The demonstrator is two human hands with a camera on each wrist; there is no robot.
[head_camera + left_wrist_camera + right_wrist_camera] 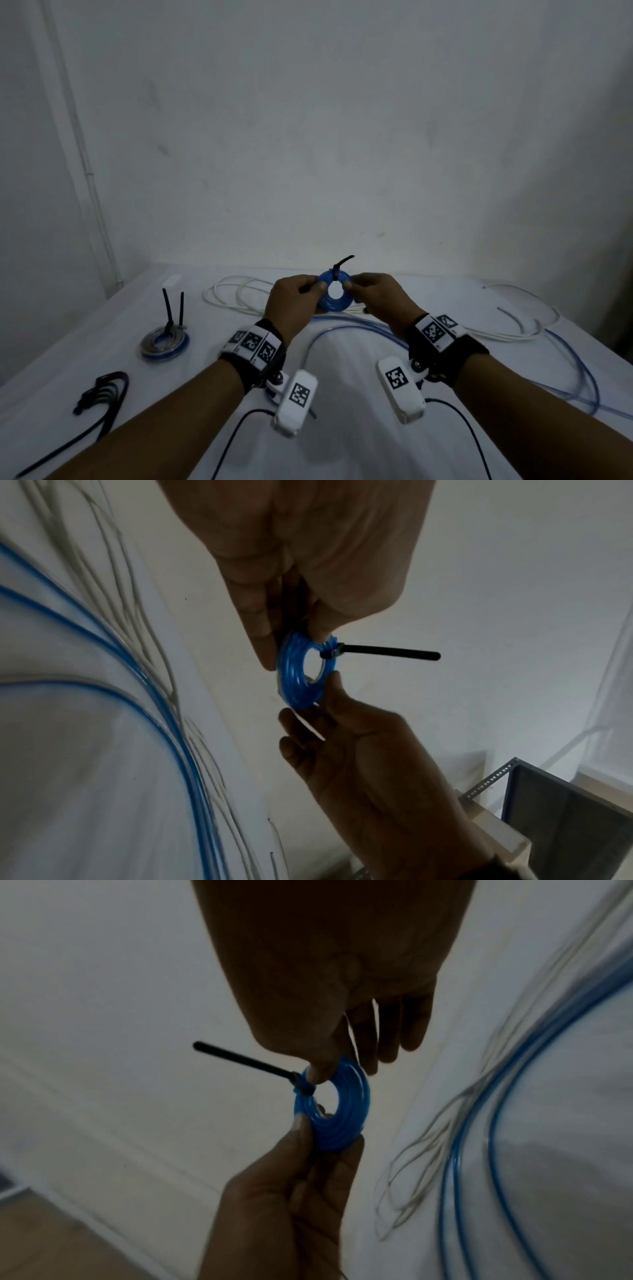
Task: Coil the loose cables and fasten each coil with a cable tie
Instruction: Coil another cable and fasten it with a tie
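Holding blue coil [334, 291] upright above the table [342, 428], midway between both hands, hole facing the person. Pinching left rim with left hand [291, 301], right rim with right hand [376, 298]. Projecting cable tie [342, 262] tail up and rightward from coil top, nearer right hand.

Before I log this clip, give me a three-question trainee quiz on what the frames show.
1. True or false: the blue coil lies on the table.
2. What grips the blue coil: A, left hand only; B, right hand only; C, both hands?
3. What black item is fastened round the blue coil?

Key: 1 false, it is held up. 2 C. 3 a cable tie, its tail sticking out.
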